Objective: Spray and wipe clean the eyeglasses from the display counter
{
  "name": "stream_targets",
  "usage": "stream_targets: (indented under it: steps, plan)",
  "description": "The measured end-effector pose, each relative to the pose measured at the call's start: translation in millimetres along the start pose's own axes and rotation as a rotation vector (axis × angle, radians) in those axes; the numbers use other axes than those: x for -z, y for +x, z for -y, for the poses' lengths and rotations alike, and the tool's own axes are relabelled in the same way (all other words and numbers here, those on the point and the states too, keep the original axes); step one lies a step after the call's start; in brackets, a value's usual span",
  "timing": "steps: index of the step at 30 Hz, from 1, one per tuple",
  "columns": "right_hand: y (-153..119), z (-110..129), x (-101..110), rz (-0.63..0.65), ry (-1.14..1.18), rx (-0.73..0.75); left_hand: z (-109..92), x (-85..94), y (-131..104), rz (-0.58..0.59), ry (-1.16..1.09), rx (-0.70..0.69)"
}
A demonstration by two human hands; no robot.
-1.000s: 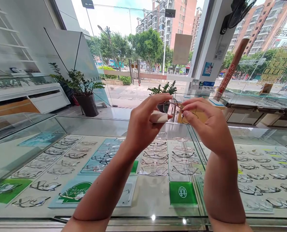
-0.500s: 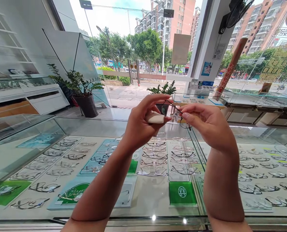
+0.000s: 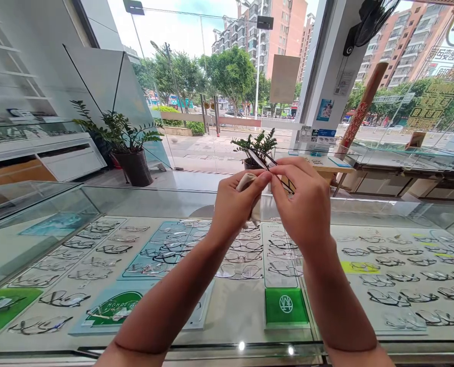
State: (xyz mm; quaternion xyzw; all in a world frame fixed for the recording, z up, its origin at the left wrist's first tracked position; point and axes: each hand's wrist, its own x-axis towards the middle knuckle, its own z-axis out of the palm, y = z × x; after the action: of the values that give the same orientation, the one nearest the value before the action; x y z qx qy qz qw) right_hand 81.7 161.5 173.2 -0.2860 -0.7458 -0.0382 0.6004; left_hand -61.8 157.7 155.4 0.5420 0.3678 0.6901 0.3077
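Above the glass display case, my two hands meet over a pair of thin dark-framed eyeglasses (image 3: 258,160). My right hand (image 3: 301,199) is closed on the frame, with dark temple parts showing by its fingers. A cream cloth (image 3: 245,181) is bunched in my closed left hand (image 3: 230,209), and a fold hangs below the palm. The left thumb and forefinger pinch at the frame's near edge, touching the right fingertips. The lenses are tilted and seen nearly edge-on. Fingers hide much of the frame.
Rows of eyeglasses (image 3: 244,247) lie inside the glass case (image 3: 234,300), along with a green box (image 3: 286,307). Beyond it stand a large potted plant (image 3: 135,165), a smaller plant (image 3: 255,145) and a wooden-topped table (image 3: 332,165). A glass front faces the street.
The eyeglasses have turned from face-on to nearly edge-on. My right hand has moved left and in, and my left hand right, so they now touch. The left fingers have closed together.
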Motion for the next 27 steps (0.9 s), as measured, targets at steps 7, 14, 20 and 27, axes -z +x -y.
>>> stream_targets:
  steps: [7,14,20,27]
  plan:
    - [0,1,9,0.170,-0.037,-0.038,11,3.6,9,-0.022,0.054,-0.016]
    - [7,-15,44,0.101,0.014,-0.167,11,4.8,7,0.166,0.250,-0.012]
    - [11,-20,77,-0.017,-0.023,-0.230,38,-13.8,32,0.523,0.853,-0.061]
    - [11,-27,97,-0.120,0.025,-0.226,109,-72.3,66,1.004,1.435,-0.060]
